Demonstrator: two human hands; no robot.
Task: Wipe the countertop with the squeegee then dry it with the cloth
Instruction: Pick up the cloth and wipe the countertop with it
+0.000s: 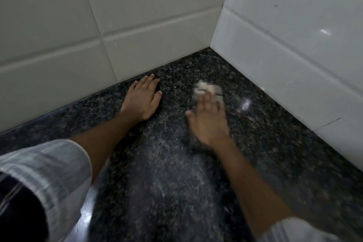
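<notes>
With the left hand (142,101) flat on the dark speckled granite tabletop (157,173), the blurred right hand (209,122) seemingly presses, fingers straight, a pale cloth (206,89) near the tiled corner, where it may bunch and leave streaks.

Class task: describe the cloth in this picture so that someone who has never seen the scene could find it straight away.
Find the corner where the two white tiled walls meet the dark speckled countertop. The right hand lies flat on the cloth, a pale, blurred patch past its fingertips. The left hand rests on bare stone.

White tiled walls (157,12), corner.
</notes>
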